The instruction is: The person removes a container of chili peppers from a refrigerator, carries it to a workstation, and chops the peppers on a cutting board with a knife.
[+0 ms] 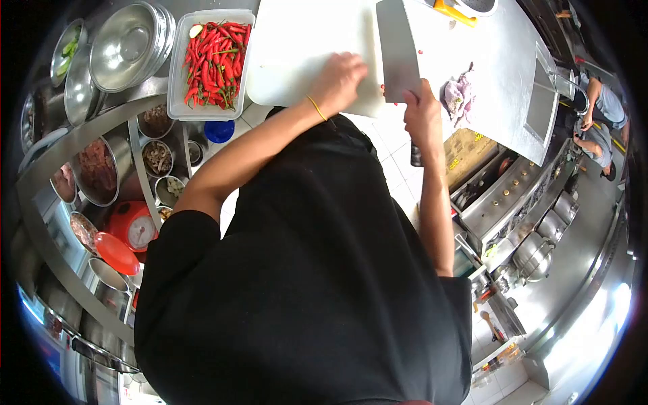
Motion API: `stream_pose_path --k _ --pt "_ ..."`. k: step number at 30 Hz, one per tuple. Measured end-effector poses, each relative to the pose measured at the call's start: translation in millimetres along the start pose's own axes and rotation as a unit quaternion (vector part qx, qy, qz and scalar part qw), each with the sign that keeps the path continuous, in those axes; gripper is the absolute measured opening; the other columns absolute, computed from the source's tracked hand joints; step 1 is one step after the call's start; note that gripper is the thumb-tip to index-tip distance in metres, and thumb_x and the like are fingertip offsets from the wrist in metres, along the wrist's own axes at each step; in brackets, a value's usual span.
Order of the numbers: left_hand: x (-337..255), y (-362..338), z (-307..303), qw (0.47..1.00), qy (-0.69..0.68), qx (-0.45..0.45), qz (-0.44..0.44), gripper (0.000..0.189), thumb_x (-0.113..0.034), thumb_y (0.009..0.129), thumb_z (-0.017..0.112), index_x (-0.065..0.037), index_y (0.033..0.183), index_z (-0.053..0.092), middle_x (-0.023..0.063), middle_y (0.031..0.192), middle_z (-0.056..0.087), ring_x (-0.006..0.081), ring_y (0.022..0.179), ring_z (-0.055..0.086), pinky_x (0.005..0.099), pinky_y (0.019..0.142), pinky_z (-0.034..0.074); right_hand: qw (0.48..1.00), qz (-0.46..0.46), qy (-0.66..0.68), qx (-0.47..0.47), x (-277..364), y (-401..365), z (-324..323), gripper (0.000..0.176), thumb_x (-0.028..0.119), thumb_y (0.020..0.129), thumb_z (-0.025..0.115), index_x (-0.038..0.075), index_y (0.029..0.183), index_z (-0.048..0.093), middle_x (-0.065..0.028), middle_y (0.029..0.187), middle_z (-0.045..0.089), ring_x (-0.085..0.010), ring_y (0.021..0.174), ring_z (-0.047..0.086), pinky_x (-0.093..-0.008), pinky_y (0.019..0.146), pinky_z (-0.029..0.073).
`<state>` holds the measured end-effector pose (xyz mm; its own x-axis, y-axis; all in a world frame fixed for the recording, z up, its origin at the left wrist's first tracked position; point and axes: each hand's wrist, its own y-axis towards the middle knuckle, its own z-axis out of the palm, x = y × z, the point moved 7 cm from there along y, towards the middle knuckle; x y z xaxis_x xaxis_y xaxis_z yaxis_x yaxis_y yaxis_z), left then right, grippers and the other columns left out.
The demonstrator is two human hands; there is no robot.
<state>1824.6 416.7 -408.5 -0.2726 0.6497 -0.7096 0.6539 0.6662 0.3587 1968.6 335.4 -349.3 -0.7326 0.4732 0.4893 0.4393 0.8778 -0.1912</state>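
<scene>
My right hand [424, 116] grips a wide-bladed cleaver [399, 50] by its dark handle. The blade points away from me along the right edge of a white cutting board [297, 40]. Over the lower right part of that board is my left hand [343, 79], with a yellow band at the wrist. Its fingers look bent and are smeared by motion, so I cannot tell if they hold anything. Tiny red bits lie beside the blade. A plastic container [174, 81] full of red chillies [214, 64] stands left of the board.
Steel bowls [125, 50] are stacked at the upper left. A pale purplish piece of food [459, 98] lies right of the cleaver, and an orange handle [455, 12] is farther back. Shelves at left hold bowls of meat [101, 169] and a red scale [138, 229]. Two people [594, 135] stand far right.
</scene>
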Motion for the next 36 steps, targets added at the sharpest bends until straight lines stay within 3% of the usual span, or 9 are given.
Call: stream_pose_path --k 1,3,5,6,10,12,18,23,36 --pt "15 8 -10 1.000 0.011 -0.025 0.002 0.010 0.002 0.066 0.056 -0.006 0.071 0.060 0.0077 0.078 0.057 0.0280 0.084 0.056 0.0408 0.075 0.042 0.999 0.025 0.036 0.011 -9 -1 -7 0.014 0.012 0.092 0.053 0.001 0.101 0.051 -0.0135 0.062 0.058 -0.0233 0.047 0.056 -0.0341 0.044 0.044" --pt "47 25 -35 0.992 0.082 -0.098 -0.004 0.010 0.000 0.069 0.055 -0.008 0.072 0.061 0.0068 0.075 0.059 0.0268 0.082 0.057 0.0413 0.072 0.041 0.984 0.153 0.092 0.018 -6 -10 -37 0.013 0.011 0.091 0.055 0.002 0.098 0.051 -0.0253 0.073 0.062 -0.0402 0.063 0.062 -0.0439 0.058 0.047" --pt "65 43 -67 0.979 0.160 -0.127 0.001 0.012 0.000 0.075 0.056 -0.007 0.080 0.065 0.0069 0.078 0.063 0.0274 0.082 0.060 0.0403 0.072 0.043 0.994 0.084 0.023 -0.067 -44 -3 -56 0.018 0.014 0.092 0.054 0.001 0.105 0.051 -0.0228 0.075 0.064 -0.0374 0.066 0.063 -0.0435 0.062 0.049" --pt "127 29 -39 0.972 0.193 -0.066 -0.115 0.025 -0.003 0.077 0.054 -0.003 0.099 0.066 0.0175 0.104 0.063 0.0357 0.110 0.051 0.0482 0.099 0.036 0.995 0.065 -0.018 -0.068 -57 0 -67 0.019 0.015 0.093 0.053 0.001 0.105 0.051 -0.0234 0.076 0.064 -0.0385 0.068 0.064 -0.0440 0.063 0.050" --pt "83 46 -105 0.967 0.215 -0.127 -0.048 0.017 -0.003 0.076 0.052 -0.002 0.085 0.067 0.0187 0.098 0.063 0.0360 0.103 0.053 0.0475 0.093 0.037 0.989 0.020 -0.139 -0.045 -70 -4 -88 0.022 0.018 0.093 0.052 0.004 0.109 0.049 -0.0251 0.076 0.063 -0.0423 0.070 0.063 -0.0470 0.061 0.049" --pt "78 48 -125 0.968 0.174 -0.166 -0.068 0.013 -0.002 0.075 0.064 -0.005 0.088 0.067 0.0071 0.086 0.067 0.0278 0.082 0.064 0.0370 0.073 0.047 0.984 -0.015 -0.177 -0.022 -84 -10 -77 0.020 0.018 0.092 0.053 0.007 0.109 0.050 -0.0248 0.073 0.062 -0.0434 0.067 0.062 -0.0499 0.059 0.048" --pt "70 -11 -200 0.939 0.097 -0.274 -0.184 0.024 0.008 0.077 0.058 -0.003 0.097 0.066 0.0120 0.088 0.069 0.0227 0.081 0.068 0.0298 0.071 0.052 0.974 -0.147 -0.174 0.008 -76 -45 -49 0.014 0.017 0.090 0.057 0.010 0.101 0.052 -0.0159 0.057 0.058 -0.0358 0.054 0.061 -0.0451 0.051 0.047" --pt "85 -70 -226 0.925 0.132 -0.192 -0.301 0.021 0.001 0.084 0.061 -0.003 0.103 0.067 0.0066 0.090 0.070 0.0125 0.083 0.066 0.0270 0.077 0.051 0.961 -0.203 -0.179 0.058 -64 -58 -45 0.014 0.013 0.089 0.056 0.010 0.103 0.055 -0.0102 0.065 0.062 -0.0300 0.056 0.063 -0.0416 0.052 0.048" --pt "75 -82 -209 0.907 0.251 -0.071 -0.330 0.010 -0.006 0.071 0.064 -0.005 0.081 0.069 0.0145 0.078 0.066 0.0294 0.073 0.065 0.0393 0.067 0.051 0.968 -0.161 -0.193 0.029 -65 11 -43 0.015 0.019 0.093 0.050 0.009 0.103 0.045 -0.0235 0.068 0.063 -0.0426 0.067 0.063 -0.0515 0.055 0.048"
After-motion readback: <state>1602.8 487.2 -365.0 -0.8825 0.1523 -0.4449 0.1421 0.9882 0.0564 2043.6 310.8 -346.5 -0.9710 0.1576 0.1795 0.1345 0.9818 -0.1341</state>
